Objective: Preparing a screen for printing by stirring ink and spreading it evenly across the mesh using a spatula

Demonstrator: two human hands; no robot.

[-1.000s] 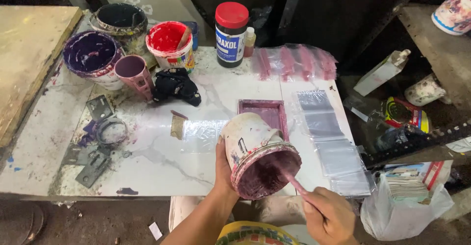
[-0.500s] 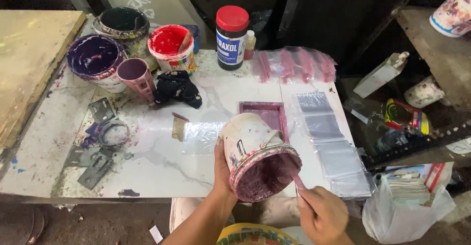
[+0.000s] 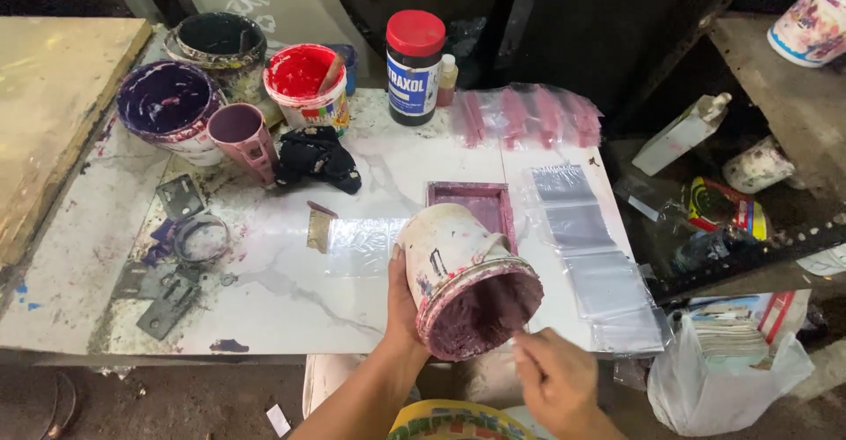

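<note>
My left hand (image 3: 404,303) grips a paint-smeared white tub (image 3: 458,268), tilted toward me over the table's front edge, its mouth coated with dark maroon ink (image 3: 480,317). My right hand (image 3: 555,377) is closed on a thin stick whose tip reaches into the tub's mouth; most of the stick is hidden by the hand. Just behind the tub lies a small maroon-framed printing screen (image 3: 471,204) on the white marble-patterned table (image 3: 264,264).
At the back left stand a purple tub (image 3: 167,105), a pink cup (image 3: 242,136), a red tub (image 3: 304,83), a dark tub (image 3: 216,39) and a red-lidded black jar (image 3: 414,66). A black rag (image 3: 317,158), metal hinges (image 3: 176,273), clear plastic bags (image 3: 595,255) and pink-printed bags (image 3: 529,114) lie around.
My right hand has moved up closer to the tub's mouth, pushing the stick deeper in. The tub stays tilted in my left hand.
</note>
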